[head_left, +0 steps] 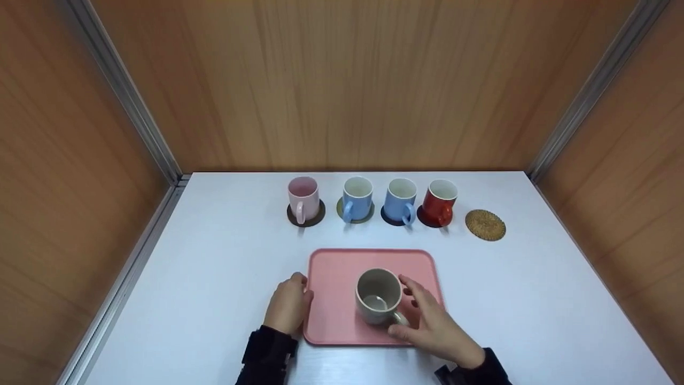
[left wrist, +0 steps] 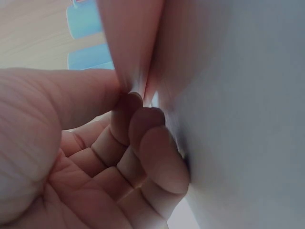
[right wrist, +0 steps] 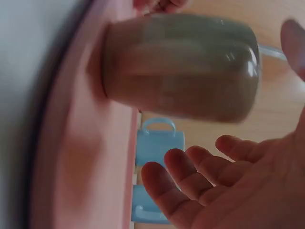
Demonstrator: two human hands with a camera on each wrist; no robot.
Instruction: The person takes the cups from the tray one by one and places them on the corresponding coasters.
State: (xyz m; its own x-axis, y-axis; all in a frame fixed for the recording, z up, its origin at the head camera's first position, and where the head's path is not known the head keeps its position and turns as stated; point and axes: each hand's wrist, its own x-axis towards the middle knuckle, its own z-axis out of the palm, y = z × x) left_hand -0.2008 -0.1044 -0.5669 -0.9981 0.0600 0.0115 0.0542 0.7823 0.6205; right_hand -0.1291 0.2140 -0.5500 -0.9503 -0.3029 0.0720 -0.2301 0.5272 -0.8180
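Observation:
A grey-green mug stands upright on a pink tray, its handle pointing toward the near right. Beside the mug is my right hand, with thumb and fingers spread apart around the handle side. In the right wrist view a gap shows between the right fingers and the mug's wall. At the tray's left edge, my left hand pinches the rim between thumb and curled fingers. The left wrist view shows the left thumb against the tray side.
Behind the tray, a pink mug, two blue mugs and a red mug stand on round coasters. A woven coaster lies bare at the right. Wooden walls enclose the white table.

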